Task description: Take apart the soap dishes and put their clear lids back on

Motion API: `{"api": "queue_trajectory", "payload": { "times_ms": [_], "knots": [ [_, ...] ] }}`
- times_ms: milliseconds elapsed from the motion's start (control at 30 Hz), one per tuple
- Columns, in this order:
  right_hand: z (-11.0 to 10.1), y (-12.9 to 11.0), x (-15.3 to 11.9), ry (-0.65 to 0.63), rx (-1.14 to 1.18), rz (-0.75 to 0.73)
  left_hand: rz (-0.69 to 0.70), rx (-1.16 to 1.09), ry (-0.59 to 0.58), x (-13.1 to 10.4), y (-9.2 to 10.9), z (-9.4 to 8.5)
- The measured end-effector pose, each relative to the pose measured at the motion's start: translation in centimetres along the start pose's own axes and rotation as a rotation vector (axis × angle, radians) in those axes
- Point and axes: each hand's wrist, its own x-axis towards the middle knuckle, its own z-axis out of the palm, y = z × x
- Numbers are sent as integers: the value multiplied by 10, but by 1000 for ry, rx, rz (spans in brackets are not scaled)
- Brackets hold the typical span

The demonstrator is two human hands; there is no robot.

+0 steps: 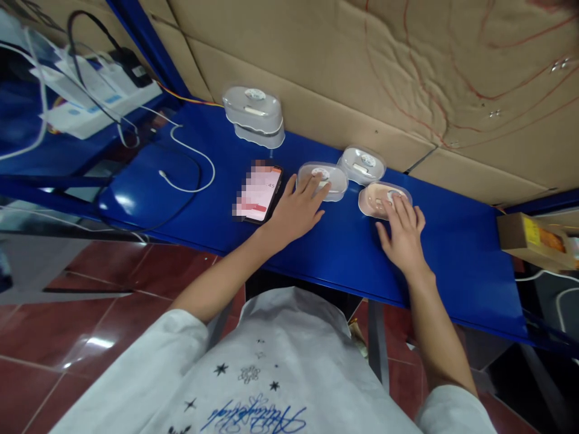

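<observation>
Head view: fingers spread, my left hand (298,208) seemingly steadied a clear oval plastic box (338,181), my right hand (403,236) a peach oval one (370,200).

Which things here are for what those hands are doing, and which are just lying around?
Probably for the job:
clear oval container under the left hand
pinkish oval container under the right hand
rear clear oval container
maybe the stacked oval containers

Seemingly just lying about:
phone
white cable
power strip
cardboard box
</observation>
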Motion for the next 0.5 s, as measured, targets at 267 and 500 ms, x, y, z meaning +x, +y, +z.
{"api": "queue_trajectory", "payload": {
  "times_ms": [267,500],
  "knots": [
    [-2,-50,31,-200,283,-324,81,70,-57,-56,31,-18],
    [10,-53,37,-301,453,-365,-167,-273,-102,-80,16,-9]
  ]
}}
